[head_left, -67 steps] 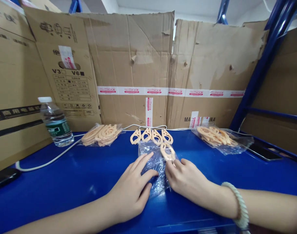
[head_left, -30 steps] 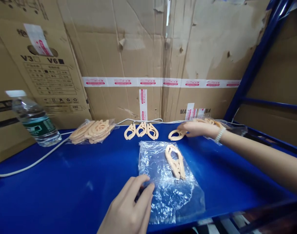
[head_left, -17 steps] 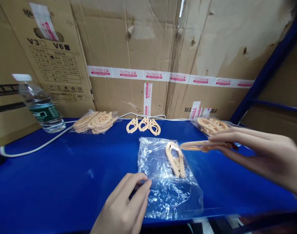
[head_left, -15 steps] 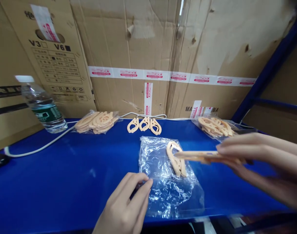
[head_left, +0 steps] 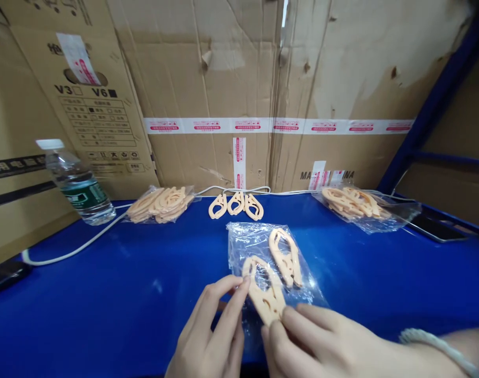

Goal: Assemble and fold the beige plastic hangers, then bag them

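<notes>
A clear plastic bag point(head_left: 250, 242) lies on the blue shelf point(head_left: 105, 283) in front of me. One peach plastic clip point(head_left: 285, 255) rests on the bag. My right hand point(head_left: 321, 344) pinches a second peach clip point(head_left: 263, 291) by its lower end, over the bag's near part. My left hand point(head_left: 213, 336) has its fingers closed on the bag's near left edge, its fingertips touching that held clip. Three loose peach clips point(head_left: 236, 206) lie in a row at the back.
Bagged peach clips sit at back left point(head_left: 160, 203) and back right point(head_left: 361, 207). A water bottle point(head_left: 78, 184) stands at left, with a white cable point(head_left: 77, 247) and a dark device point(head_left: 5, 275) near it. Cardboard boxes point(head_left: 231, 94) wall the back. A phone point(head_left: 436, 228) lies at right.
My right hand took one clip from the back row, leaving three, and carried it to the bag's near end. My left hand stayed on the bag's edge.
</notes>
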Demonstrator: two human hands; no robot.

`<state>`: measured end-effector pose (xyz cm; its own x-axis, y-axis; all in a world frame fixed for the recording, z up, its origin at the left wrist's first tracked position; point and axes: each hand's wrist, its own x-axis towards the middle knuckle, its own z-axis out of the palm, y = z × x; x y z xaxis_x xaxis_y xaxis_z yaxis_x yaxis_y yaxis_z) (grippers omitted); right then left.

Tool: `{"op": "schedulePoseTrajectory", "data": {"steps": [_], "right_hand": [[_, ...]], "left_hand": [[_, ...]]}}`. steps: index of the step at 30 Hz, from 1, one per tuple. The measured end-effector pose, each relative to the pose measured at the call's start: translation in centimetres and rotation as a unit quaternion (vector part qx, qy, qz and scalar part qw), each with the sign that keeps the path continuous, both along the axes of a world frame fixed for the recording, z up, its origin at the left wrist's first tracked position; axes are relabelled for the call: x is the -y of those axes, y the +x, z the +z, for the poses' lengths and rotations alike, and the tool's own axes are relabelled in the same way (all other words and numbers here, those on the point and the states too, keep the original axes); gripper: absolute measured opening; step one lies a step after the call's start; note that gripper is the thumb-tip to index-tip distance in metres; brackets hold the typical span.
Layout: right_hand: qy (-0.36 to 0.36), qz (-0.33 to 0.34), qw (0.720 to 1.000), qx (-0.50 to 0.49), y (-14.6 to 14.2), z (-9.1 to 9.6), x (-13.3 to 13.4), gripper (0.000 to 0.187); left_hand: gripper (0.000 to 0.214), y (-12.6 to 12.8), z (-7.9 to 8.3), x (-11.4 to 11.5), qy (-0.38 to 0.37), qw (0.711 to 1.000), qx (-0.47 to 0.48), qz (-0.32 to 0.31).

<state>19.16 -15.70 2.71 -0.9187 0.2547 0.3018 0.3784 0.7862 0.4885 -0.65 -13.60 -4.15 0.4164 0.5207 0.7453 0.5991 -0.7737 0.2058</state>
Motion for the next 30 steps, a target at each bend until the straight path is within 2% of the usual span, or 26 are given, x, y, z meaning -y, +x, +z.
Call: {"op": "schedulePoseTrajectory", "data": {"steps": [3, 8, 11, 16, 19, 22, 25, 26, 28, 30], "right_hand": [[0.025, 0.000, 1.000, 0.000, -0.6, -0.3, -1.6, 0.025], [0.064, -0.023, 0.998, -0.017, -1.5, -2.8, -3.4, 0.024], [0.074, -0.049, 0.995, -0.035, -1.9, -3.7, -3.8, 0.024], [0.022, -0.073, 0.996, -0.055, -2.2, -4.6, -4.6, 0.019], [0.017, -0.099, 0.994, -0.050, -2.4, -4.9, -4.6, 0.021], [-0.016, -0.093, 0.995, -0.033, -2.3, -3.2, -3.6, 0.029], [-0.143, -0.055, 0.987, -0.045, -1.4, 0.6, -4.2, 0.025], [-0.168, -0.068, 0.980, -0.087, -0.9, 1.9, -5.3, 0.025], [-0.129, -0.072, 0.975, -0.169, 0.2, 3.7, -9.0, 0.037], [-0.090, -0.091, 0.977, -0.168, 1.5, 4.1, -14.2, 0.051]], "left_hand": [[0.050, 0.1, -0.2, 0.0, -0.003, 1.000, -0.002, 0.007], [0.049, 0.1, -0.3, -0.4, -0.004, 1.000, -0.006, 0.005], [0.050, 0.0, -0.3, -0.6, -0.016, 1.000, -0.012, 0.003], [0.053, -0.3, -0.5, -0.9, 0.002, 0.999, -0.037, 0.010], [0.053, -0.5, -0.7, -1.1, 0.015, 0.998, -0.051, 0.016], [0.054, -0.7, -0.8, -1.2, -0.001, 0.998, -0.046, 0.029], [0.057, -1.1, -0.7, -1.4, 0.000, 0.999, -0.042, 0.028], [0.057, -1.1, -0.7, -1.4, 0.001, 0.999, -0.046, 0.027], [0.056, -1.2, -0.5, -1.4, 0.000, 0.998, -0.053, 0.028], [0.054, -1.1, -0.2, -1.4, 0.000, 0.998, -0.057, 0.037]]}}
